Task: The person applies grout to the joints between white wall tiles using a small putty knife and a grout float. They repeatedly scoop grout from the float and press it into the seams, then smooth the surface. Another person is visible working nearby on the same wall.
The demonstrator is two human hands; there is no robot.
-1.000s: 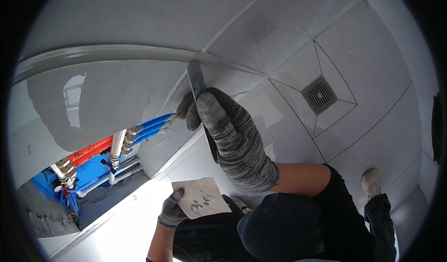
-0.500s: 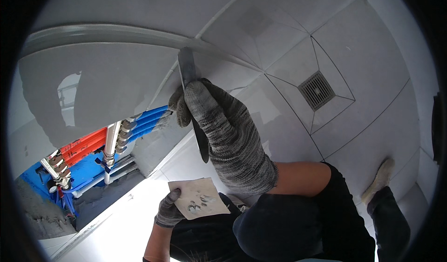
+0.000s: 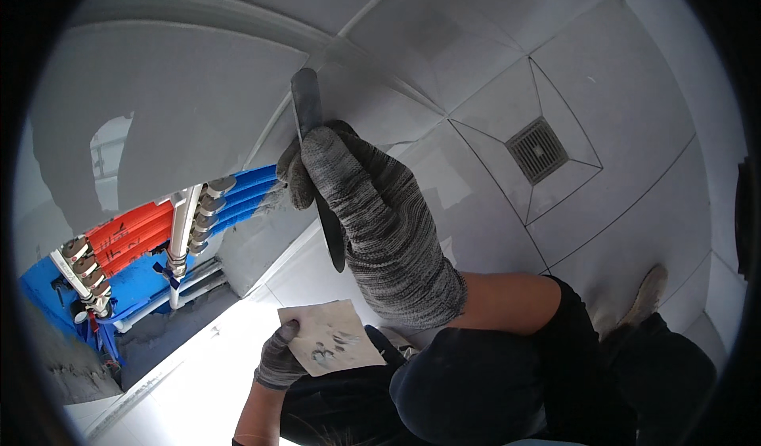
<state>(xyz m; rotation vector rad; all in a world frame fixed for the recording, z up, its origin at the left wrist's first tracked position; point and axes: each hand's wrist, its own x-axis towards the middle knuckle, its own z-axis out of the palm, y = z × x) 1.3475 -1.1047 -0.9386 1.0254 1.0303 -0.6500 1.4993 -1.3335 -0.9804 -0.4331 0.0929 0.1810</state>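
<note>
My right hand, in a grey knitted glove, grips a thin dark metal spatula between thumb and fingers. The spatula's rounded upper end lies over the grey tiled wall, close to a vertical joint; whether it touches cannot be told. Its other end sticks out below the hand. Lower down, my left hand, gloved alike, pinches the left edge of a beige square card. Several small grey-green dabs mark the face of the card.
Left of my hands, a wall opening holds red pipes, blue pipes and metal manifolds. A square floor drain lies to the right. My bent knee fills the lower middle, with a shoe at the right.
The spatula and my right hand have shifted slightly left, and the spatula's upper end sits nearer the vertical joint. The view has shifted a little. The dark-trousered leg at the right has moved.
</note>
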